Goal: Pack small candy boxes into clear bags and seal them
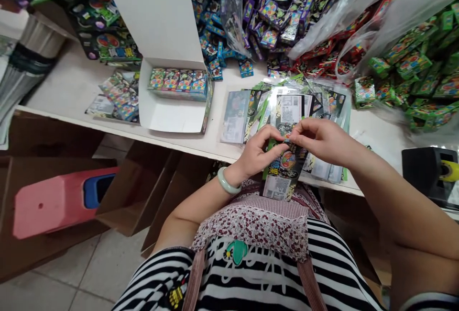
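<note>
Left hand (263, 152) and right hand (321, 141) close together, fingertips pinching a flat, black, multicolour-printed rectangular packet (287, 165). Packet sits at the white flat-topped table's (216, 117) front edge, long axis pointing at torso, lower end nearest body; both hands equally near.

The flat packet (288, 161) is black, with a bright round picture, yellow lettering and a pale panel near its lower end (the small print is too blurred for reading). This lower end reaches past the front edge of the table (73, 81)
</note>
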Demonstrator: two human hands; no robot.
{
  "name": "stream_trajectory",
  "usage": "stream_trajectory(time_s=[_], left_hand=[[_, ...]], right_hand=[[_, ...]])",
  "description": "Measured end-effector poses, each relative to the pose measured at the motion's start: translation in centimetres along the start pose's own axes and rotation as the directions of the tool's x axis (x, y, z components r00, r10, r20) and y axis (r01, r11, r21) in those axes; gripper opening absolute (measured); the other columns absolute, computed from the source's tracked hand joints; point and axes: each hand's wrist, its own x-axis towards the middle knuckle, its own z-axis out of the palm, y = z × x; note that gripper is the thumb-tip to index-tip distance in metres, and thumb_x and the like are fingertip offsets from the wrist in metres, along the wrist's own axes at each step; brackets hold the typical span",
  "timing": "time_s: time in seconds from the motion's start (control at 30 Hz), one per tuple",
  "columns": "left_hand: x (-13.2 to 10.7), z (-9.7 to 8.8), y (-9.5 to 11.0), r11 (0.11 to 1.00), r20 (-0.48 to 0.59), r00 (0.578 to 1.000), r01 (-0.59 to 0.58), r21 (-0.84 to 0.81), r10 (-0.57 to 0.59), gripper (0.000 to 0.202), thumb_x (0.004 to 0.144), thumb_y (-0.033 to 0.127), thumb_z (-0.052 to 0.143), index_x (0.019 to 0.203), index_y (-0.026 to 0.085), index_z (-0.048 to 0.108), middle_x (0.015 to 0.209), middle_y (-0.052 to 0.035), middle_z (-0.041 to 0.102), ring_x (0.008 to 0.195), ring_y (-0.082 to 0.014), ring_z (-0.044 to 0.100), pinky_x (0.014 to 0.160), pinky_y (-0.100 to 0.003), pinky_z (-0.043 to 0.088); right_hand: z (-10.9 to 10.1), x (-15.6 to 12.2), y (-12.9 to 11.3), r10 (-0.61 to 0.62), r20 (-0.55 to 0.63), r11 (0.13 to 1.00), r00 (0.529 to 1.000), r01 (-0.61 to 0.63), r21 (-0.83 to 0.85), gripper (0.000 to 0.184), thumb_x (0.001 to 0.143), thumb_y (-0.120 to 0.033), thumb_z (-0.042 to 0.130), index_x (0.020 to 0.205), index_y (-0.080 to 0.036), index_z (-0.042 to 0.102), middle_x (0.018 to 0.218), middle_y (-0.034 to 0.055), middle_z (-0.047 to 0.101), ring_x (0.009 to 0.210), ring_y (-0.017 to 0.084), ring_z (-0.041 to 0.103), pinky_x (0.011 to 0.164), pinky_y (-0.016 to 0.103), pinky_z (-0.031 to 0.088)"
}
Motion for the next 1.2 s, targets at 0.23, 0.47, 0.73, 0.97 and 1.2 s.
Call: stream_trajectory(time_s=[0.23,0.47,0.73,0.97,1.2], left_hand=[[-0.2,0.5,-0.2,0.996,-0.106,0.991,-0.074,0.054,0.079,0.015,0.089,0.023,0.071,0.091,0.02,0.056,0.086,0.0012,0.058,0.083,-0.0108,0.057,0.076,-0.026,0.048],[-2.0,0.8,-0.5,0.997,-0.017,0.997,0.071,-0.027,-0.071,0.034,0.09,0.031,0.07,0.118,0.021,0.055,0.101,-0.005,0.064,0.09,-0.0156,0.065,0.076,-0.029,0.057],[-3.6,-9.0,5.3,0.989,-0.063,0.997,0.055,0.136,-0.047,0.029,0.095,0.045,0.06,0.114,0.022,0.062,0.1,-0.0061,0.074,0.087,-0.0206,0.074,0.075,-0.034,0.065],[1.9,-23.7,-0.8,0.503,-0.154,0.966,0.03,0.864,0.207,0.034,0.1,0.029,0.043,0.126,0.019,0.062,0.13,-0.0109,0.067,0.131,-0.0236,0.057,0.116,-0.047,0.042],[3.3,-25.4,-8.4,0.382,-0.09,0.983,0.146,0.912,-0.161,0.049,0.089,0.014,0.04,0.136,0.01,0.056,0.149,-0.0179,0.053,0.146,-0.0279,0.04,0.123,-0.054,0.027]], right_hand=[[0.5,0.1,-1.2,0.103,-0.016,0.995,0.995,-0.103,-0.001,0.017,0.08,-0.032,0.065,0.069,-0.019,0.062,0.063,0.0007,0.059,0.061,0.013,0.05,0.058,0.029,0.036],[1.2,1.2,1.0,0.341,0.28,0.734,0.897,-0.44,0.518,0.035,0.061,-0.039,0.081,0.082,-0.022,0.059,0.07,-0.0013,0.062,0.062,0.013,0.056,0.058,0.028,0.043],[-0.9,0.5,2.7,0.245,0.26,0.758,0.934,-0.352,0.549,0.044,0.062,-0.054,0.086,0.094,-0.027,0.072,0.091,0.0034,0.073,0.083,0.018,0.066,0.073,0.03,0.052],[0.4,0.2,4.7,0.197,0.004,0.881,0.98,-0.179,0.437,0.047,0.063,-0.066,0.081,0.089,-0.027,0.072,0.088,0.0059,0.073,0.086,0.022,0.069,0.078,0.034,0.056],[2.2,-0.8,4.4,0.1,0.053,0.941,0.994,-0.112,0.32,0.051,0.073,-0.07,0.07,0.091,-0.022,0.07,0.094,0.009,0.074,0.088,0.023,0.07,0.081,0.037,0.058]])
